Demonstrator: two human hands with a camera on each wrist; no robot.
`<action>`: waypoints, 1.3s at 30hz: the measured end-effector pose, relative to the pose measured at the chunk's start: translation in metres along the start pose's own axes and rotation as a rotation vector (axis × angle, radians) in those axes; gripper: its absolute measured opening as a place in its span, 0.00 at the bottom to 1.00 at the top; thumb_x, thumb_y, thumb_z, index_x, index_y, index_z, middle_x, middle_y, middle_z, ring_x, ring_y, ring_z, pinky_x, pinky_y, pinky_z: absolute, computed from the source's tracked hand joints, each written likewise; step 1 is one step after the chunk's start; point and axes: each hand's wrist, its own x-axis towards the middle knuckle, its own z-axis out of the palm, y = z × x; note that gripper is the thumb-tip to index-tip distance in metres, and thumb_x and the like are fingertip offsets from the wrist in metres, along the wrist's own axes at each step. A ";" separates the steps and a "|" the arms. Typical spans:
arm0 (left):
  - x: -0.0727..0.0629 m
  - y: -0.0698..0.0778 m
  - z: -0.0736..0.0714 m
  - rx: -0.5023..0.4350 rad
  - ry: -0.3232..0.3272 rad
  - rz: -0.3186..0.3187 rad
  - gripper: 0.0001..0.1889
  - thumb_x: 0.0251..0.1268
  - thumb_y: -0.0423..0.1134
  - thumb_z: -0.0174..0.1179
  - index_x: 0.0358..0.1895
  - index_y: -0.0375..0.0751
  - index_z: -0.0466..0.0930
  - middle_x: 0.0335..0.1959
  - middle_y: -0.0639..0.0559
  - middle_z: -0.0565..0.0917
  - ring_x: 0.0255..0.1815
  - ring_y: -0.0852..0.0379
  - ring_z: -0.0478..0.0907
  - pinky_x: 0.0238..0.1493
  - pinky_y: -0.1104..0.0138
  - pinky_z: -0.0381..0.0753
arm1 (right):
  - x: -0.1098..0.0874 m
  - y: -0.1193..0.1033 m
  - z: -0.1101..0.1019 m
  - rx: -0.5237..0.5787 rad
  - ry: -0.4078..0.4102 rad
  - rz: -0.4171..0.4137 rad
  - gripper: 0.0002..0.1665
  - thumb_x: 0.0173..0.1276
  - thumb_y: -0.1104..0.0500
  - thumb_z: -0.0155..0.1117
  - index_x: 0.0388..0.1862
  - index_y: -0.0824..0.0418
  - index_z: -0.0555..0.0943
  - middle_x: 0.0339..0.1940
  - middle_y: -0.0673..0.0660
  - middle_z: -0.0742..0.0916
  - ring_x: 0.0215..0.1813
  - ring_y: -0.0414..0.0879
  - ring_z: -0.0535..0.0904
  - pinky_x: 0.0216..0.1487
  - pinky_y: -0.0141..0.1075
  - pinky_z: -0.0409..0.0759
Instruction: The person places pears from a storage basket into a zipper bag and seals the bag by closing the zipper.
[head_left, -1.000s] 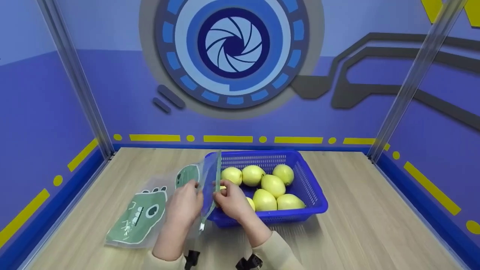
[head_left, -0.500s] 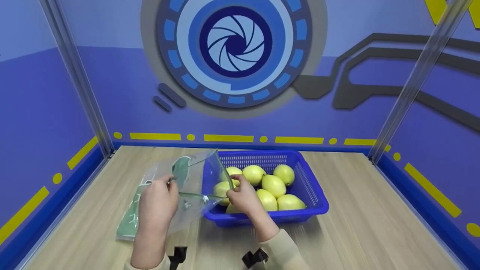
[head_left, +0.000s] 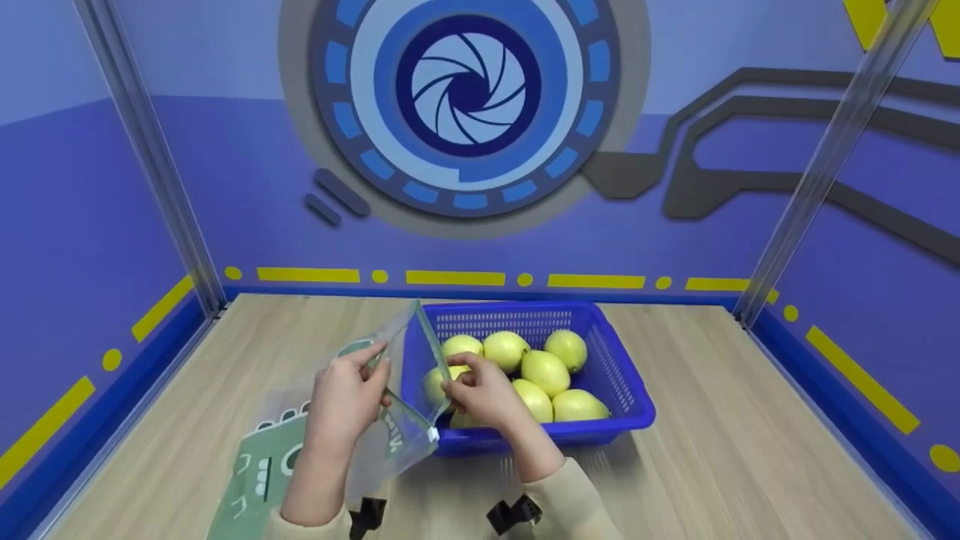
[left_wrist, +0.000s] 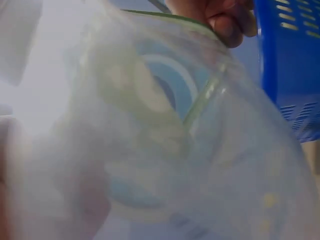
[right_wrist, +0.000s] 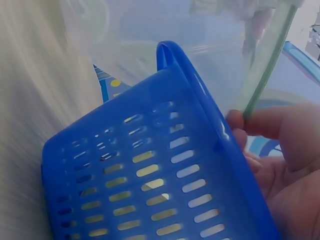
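A clear zip bag [head_left: 409, 450] with a green cartoon monster print [head_left: 255, 472] is stretched between both hands, its mouth facing right and spread apart. My right hand [head_left: 491, 394] pinches the green-edged lip [head_left: 431, 334] over the basket's left side. Opposite it, my left hand [head_left: 349, 397] holds the other lip, with fingertips showing through the plastic. The white slider [head_left: 433, 434] hangs at the lower corner of the mouth. In the left wrist view, cloudy plastic [left_wrist: 240, 165] covers most of the picture. The right wrist view shows the right fingers [right_wrist: 265, 122] on the lip beside the basket rim.
A blue plastic basket [head_left: 637, 394] with slotted walls holds several yellow-green fruits [head_left: 546, 373]. It stands on the wood-grain table [head_left: 720, 450], partly behind the right hand. Blue patterned panels [head_left: 480, 255] enclose the table at the back and both sides.
The left hand moved left with its lip, then came back right. The right hand shifted slightly right, keeping its pinch. The bag's mouth has spread wider, and its printed part has slid down toward me.
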 end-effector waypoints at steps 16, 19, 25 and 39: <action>0.011 -0.014 0.003 0.120 0.029 0.052 0.20 0.77 0.39 0.55 0.67 0.43 0.80 0.21 0.50 0.80 0.21 0.58 0.76 0.22 0.66 0.68 | -0.002 0.006 -0.027 -0.158 -0.019 -0.057 0.17 0.71 0.63 0.67 0.55 0.68 0.82 0.55 0.68 0.87 0.57 0.60 0.84 0.63 0.54 0.79; 0.011 -0.015 0.004 0.164 0.044 0.088 0.19 0.77 0.39 0.55 0.66 0.42 0.81 0.21 0.51 0.81 0.20 0.59 0.76 0.22 0.66 0.68 | -0.002 0.009 -0.030 -0.235 -0.070 -0.052 0.18 0.68 0.64 0.69 0.55 0.68 0.82 0.56 0.68 0.87 0.62 0.65 0.81 0.67 0.59 0.75; 0.009 -0.014 0.005 0.205 0.075 0.141 0.18 0.77 0.39 0.56 0.65 0.43 0.83 0.20 0.52 0.81 0.19 0.61 0.77 0.21 0.66 0.68 | -0.004 0.012 -0.031 -0.397 -0.171 -0.070 0.23 0.61 0.62 0.74 0.56 0.66 0.83 0.57 0.64 0.87 0.63 0.63 0.81 0.66 0.57 0.76; 0.009 -0.015 0.006 0.185 0.072 0.119 0.18 0.77 0.41 0.57 0.65 0.45 0.82 0.20 0.52 0.79 0.19 0.60 0.76 0.21 0.65 0.68 | 0.002 0.008 -0.031 -0.668 -0.290 0.092 0.18 0.60 0.59 0.75 0.50 0.49 0.85 0.40 0.51 0.87 0.39 0.45 0.75 0.48 0.41 0.76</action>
